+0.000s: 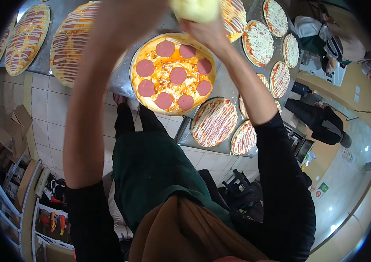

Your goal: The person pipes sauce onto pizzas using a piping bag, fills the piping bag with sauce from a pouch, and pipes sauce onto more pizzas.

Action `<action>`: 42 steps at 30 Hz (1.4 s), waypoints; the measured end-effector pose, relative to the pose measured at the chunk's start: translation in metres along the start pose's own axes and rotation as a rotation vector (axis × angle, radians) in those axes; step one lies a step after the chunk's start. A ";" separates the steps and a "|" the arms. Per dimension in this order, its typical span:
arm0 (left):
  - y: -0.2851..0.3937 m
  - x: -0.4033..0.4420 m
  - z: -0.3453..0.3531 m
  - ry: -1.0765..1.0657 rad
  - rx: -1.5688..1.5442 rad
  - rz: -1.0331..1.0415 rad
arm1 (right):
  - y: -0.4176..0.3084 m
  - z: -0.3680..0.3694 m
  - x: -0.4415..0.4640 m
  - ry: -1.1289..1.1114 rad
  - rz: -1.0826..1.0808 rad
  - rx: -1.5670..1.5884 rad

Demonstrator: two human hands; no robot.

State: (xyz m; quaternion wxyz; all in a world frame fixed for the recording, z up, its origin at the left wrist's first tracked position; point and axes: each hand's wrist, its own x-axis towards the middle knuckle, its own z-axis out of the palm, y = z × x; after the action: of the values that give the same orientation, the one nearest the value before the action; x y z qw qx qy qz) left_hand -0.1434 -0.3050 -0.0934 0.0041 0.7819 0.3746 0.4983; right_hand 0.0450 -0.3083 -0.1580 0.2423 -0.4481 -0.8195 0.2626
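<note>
Right hand (203, 33): our fingers grip one pale-yellow lump (197, 9).
Left hand (139, 12): blurred; we cannot tell its fingers.
Round, raised-rim pizza (175, 63): nine flat pink discs (178, 75).

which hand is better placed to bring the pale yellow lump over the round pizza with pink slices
Right hand, probably: it grips the lump near the pizza, while the left hand shows no clear fingers.

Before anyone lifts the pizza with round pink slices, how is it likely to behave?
The pizza looks broad and soft, so it would probably sag if lifted from one side. Its round pink slices lie on a glossy topping and may slide when tilted. Lying flat, it seems unlikely to roll.
</note>
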 end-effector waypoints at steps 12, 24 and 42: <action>-0.016 -0.025 -0.033 -0.009 0.118 -0.022 | -0.052 0.027 0.041 0.172 -0.073 0.357; 0.042 -0.010 -0.011 -0.094 -0.557 -0.433 | 0.012 -0.037 -0.025 -0.150 -0.204 -0.227; 0.066 0.001 -0.035 -0.071 -0.673 -0.601 | -0.033 -0.017 -0.034 0.031 -0.172 0.048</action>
State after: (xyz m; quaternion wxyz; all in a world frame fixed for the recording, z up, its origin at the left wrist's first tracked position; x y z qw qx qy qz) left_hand -0.1318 -0.3649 -0.0504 0.4153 0.6104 0.4018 0.5418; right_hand 0.0520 -0.3489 -0.1295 0.2872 -0.3740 -0.8447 0.2533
